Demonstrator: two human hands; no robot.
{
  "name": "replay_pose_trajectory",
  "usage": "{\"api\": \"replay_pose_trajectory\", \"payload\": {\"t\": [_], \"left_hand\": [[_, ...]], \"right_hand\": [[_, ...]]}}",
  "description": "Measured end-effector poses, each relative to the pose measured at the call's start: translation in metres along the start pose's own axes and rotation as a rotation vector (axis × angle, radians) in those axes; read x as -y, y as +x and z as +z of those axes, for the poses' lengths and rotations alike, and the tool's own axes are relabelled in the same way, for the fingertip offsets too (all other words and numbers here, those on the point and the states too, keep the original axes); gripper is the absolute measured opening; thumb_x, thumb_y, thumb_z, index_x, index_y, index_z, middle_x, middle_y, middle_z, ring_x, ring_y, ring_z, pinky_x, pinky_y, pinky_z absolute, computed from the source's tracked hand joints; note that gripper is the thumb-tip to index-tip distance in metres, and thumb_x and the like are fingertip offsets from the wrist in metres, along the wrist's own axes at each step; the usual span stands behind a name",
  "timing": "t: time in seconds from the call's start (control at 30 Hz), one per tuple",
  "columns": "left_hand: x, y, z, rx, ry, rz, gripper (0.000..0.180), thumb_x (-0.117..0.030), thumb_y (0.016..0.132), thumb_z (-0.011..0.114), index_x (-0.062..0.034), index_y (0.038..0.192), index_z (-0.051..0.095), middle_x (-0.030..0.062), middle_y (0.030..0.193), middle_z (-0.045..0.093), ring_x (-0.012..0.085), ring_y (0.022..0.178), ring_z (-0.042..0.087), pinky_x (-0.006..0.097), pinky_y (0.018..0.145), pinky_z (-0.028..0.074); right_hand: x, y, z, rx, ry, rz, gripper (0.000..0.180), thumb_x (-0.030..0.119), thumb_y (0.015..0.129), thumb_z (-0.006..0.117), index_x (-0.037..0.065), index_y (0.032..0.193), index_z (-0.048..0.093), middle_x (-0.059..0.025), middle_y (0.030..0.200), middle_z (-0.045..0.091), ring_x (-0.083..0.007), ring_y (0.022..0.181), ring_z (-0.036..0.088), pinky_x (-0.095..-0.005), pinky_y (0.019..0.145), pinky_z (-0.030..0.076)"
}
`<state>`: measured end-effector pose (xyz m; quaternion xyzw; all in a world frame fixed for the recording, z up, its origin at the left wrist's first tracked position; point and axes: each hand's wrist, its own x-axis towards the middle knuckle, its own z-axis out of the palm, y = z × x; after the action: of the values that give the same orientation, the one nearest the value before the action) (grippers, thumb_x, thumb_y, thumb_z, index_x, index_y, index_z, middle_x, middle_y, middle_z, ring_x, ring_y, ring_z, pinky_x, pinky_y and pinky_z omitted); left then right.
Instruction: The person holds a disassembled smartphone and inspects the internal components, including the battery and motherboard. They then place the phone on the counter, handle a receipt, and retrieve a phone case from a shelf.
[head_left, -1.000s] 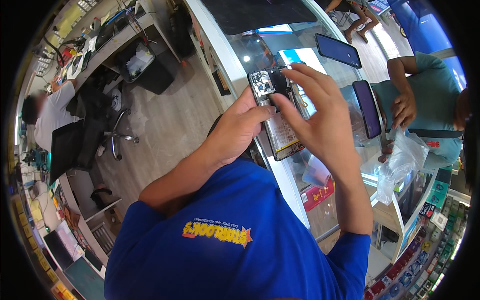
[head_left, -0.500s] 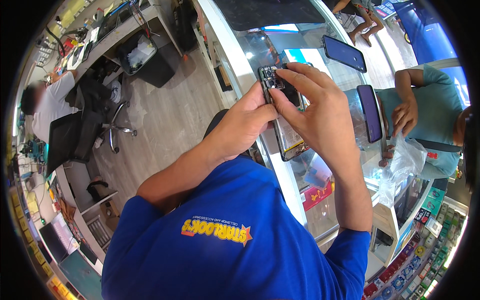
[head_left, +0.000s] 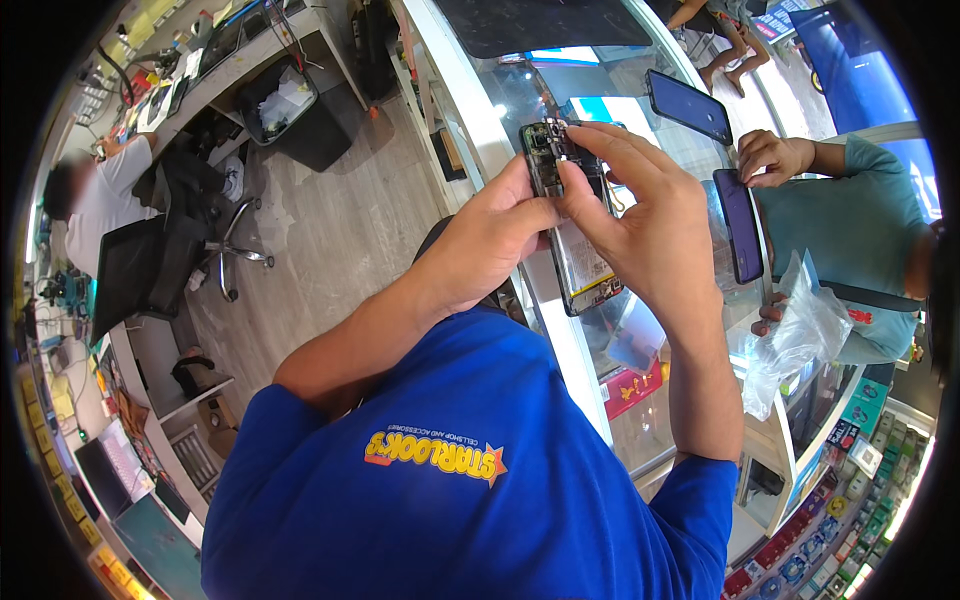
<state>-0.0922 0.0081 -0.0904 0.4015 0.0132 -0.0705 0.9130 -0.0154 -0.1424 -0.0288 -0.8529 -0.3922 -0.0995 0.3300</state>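
An opened smartphone (head_left: 582, 258) without its back cover is held above the glass counter, its battery and inner parts bare. My left hand (head_left: 497, 235) grips the phone by its left edge, the thumb lying across its side. Over the upper end, my right hand (head_left: 645, 205) pinches a small dark inner part (head_left: 564, 142) with metal spots between thumb and index finger. That part sits slightly off the phone's top end; its exact kind cannot be made out. The right fingers hide some of the phone's upper right side.
Two dark-screened phones (head_left: 690, 106) and a black mat (head_left: 545, 25) lie on the glass counter (head_left: 620, 75). Across it, a person in a green shirt (head_left: 850, 230) holds a clear plastic bag (head_left: 800, 325). Behind on the left are a bin (head_left: 310, 125) and an office chair (head_left: 160, 250).
My right hand has shifted slightly right, and the small inner part has come away from the phone's upper end. The other person's hand has moved from the bag to a counter phone.
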Motion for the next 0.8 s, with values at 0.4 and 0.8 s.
{"api": "replay_pose_trajectory", "payload": {"t": [0.4,0.8], "left_hand": [[0.005,0.008,0.003,-0.071,-0.125,0.013,0.041,-0.015,0.108,0.052,-0.001,0.146,0.046,0.0096,0.139,0.058,0.0204,0.13,0.055,0.039,0.114,0.042],[0.007,0.017,-0.001,-0.131,-0.108,-0.007,0.046,-0.014,0.105,0.054,0.0001,0.148,0.043,0.0112,0.14,0.058,0.0214,0.132,0.055,0.04,0.115,0.041]], "right_hand": [[0.0,-0.001,-0.009,-0.092,0.109,0.214,0.025,0.019,0.096,0.072,0.003,0.114,0.077,-0.011,0.094,0.078,-0.0133,0.077,0.073,-0.0264,0.065,0.057],[-0.07,0.008,-0.013,-0.168,0.743,0.651,0.028,0.027,0.1,0.068,0.0,0.101,0.075,-0.0046,0.089,0.073,-0.0098,0.078,0.067,-0.0268,0.067,0.057]]}}
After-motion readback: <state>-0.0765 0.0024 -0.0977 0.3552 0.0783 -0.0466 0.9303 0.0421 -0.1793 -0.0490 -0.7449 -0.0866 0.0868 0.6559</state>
